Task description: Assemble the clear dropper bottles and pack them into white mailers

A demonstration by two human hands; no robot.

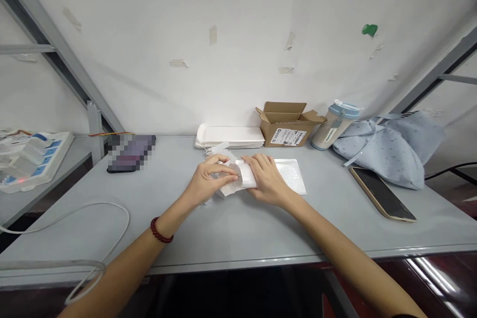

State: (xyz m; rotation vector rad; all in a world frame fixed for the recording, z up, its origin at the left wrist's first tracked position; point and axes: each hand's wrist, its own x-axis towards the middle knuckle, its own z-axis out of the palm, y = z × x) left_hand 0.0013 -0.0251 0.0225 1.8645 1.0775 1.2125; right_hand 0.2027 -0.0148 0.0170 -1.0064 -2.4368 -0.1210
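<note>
A white padded bubble mailer (pixel 290 175) lies over the grey table in front of me, its open end turned to the left. My right hand (pixel 265 179) is closed around the mailer near its middle, thumb underneath and fingers on top. At the mouth of the mailer is my left hand (pixel 214 178), thumb and fingertips pinched at the white edge; what exactly sits between them is too small to make out. Behind that hand lies a small heap of clear and white plastic pieces (pixel 219 150), partly hidden by the fingers.
A stack of white mailers (pixel 231 135) lies against the wall beside an open cardboard box (pixel 286 126). Rightward are a tumbler (pixel 331 126), a light blue cloth bag (pixel 391 146) and a phone (pixel 382 194). At left are a blurred phone (pixel 132 154), a white cable (pixel 124 213) and a power strip (pixel 48 159).
</note>
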